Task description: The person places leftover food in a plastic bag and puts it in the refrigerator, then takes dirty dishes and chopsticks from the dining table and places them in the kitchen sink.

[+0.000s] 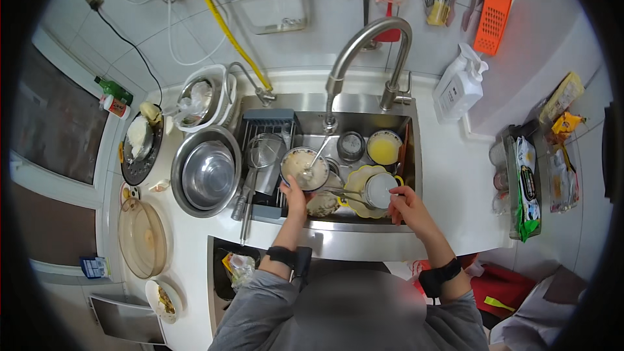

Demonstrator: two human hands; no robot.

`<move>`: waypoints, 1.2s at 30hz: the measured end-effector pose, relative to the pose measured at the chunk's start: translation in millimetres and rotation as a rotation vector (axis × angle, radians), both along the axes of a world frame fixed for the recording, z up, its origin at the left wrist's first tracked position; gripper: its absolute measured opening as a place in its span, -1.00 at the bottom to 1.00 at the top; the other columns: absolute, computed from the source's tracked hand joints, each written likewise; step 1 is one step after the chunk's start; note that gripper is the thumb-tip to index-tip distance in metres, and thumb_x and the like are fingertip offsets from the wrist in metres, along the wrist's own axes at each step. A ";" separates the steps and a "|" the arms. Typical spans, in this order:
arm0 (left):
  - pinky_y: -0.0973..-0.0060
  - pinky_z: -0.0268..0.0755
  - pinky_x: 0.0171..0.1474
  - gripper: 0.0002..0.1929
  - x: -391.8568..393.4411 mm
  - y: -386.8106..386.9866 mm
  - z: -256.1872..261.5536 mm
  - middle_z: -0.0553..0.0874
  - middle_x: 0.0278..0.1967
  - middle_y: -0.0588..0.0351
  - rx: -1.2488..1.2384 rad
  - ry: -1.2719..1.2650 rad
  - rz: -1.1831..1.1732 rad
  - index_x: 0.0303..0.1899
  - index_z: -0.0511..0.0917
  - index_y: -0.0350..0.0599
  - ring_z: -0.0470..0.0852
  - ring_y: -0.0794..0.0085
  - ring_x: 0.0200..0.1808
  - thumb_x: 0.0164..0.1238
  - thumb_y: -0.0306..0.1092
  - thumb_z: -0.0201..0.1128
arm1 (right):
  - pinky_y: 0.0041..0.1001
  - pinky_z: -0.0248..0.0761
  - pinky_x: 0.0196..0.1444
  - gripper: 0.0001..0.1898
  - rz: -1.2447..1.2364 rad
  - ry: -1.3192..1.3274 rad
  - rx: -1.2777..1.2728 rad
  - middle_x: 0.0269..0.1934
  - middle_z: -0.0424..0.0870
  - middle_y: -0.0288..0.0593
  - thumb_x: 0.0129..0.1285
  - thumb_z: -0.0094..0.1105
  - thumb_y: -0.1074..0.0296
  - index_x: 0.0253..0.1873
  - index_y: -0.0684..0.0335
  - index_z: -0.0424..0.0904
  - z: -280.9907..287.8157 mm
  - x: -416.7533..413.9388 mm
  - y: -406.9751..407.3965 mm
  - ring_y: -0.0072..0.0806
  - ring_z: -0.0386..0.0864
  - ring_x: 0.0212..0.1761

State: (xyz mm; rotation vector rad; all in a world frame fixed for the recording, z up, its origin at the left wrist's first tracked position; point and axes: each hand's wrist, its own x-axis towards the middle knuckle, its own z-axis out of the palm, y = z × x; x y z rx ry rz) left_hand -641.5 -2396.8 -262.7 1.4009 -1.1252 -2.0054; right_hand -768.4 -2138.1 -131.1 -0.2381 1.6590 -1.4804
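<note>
My left hand holds a bowl with a patterned rim, its thumb over the near edge. Cloudy, whitish liquid fills it, and a stream of water from the faucet runs into it. To the right, the bent fingers of my right hand are at the edge of a small white bowl; whether they grip it I cannot tell. That bowl sits over a yellow scalloped dish in the steel sink. Tongs or similar metal utensils lie beside it.
In the sink stand a bowl of yellow liquid and a glass jar. A grey rack with a wire strainer spans its left side. Nested metal basins stand left; a white pump bottle stands right.
</note>
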 end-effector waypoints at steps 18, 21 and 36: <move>0.20 0.56 -0.31 -0.40 -4.3 -3.1 -68.0 0.35 0.08 -0.09 0.280 -0.431 -0.214 0.21 -0.09 -0.02 0.50 0.12 -0.05 0.32 0.10 -0.10 | -0.65 0.32 -0.58 -0.72 -0.033 -0.133 0.020 -0.49 0.49 -0.26 0.31 -0.05 0.23 -0.03 0.31 0.33 -24.8 -58.0 20.0 -0.63 0.43 -0.60; 0.14 0.54 -0.32 -0.43 -0.2 -5.7 -91.1 0.37 0.09 -0.09 0.233 -0.524 -0.335 0.25 -0.06 -0.04 0.50 0.12 -0.04 0.36 0.03 -0.14 | -0.65 0.31 -0.58 -0.72 0.017 -0.134 0.043 -0.49 0.49 -0.27 0.31 -0.05 0.23 -0.03 0.31 0.33 -24.1 -59.6 12.3 -0.64 0.43 -0.59; 0.58 0.43 -0.25 -0.66 25.6 -18.4 39.8 0.60 -0.26 0.01 -0.300 -0.274 -0.444 -0.05 0.43 -0.34 0.57 0.47 -0.28 0.30 -0.25 0.09 | -0.54 0.34 -0.60 -0.66 0.000 0.523 0.272 -0.54 0.55 -0.14 0.27 -0.02 0.11 -0.15 0.34 0.39 -23.7 -226.1 -49.6 -0.50 0.47 -0.63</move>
